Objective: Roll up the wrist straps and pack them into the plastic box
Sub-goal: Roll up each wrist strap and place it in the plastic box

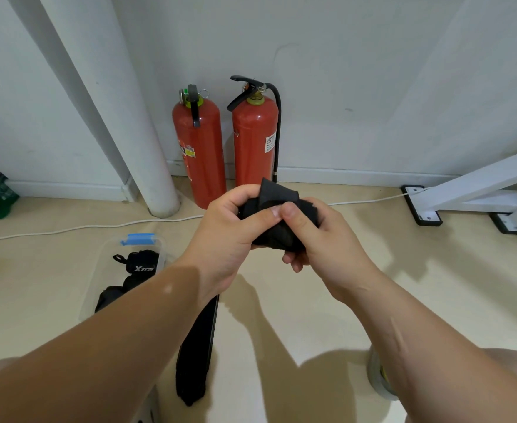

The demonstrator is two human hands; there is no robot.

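Head view: left hand (pixel 232 221) and right hand (pixel 321 236) both grip a half-rolled black wrist strap (pixel 277 206), its tail hanging toward the floor (pixel 312 300).

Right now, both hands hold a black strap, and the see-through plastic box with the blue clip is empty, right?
Not quite. In the head view the clear plastic box with the blue clip is not empty: rolled black wrist straps already lie inside it. The left hand and right hand do both hold a black fabric wrist strap.
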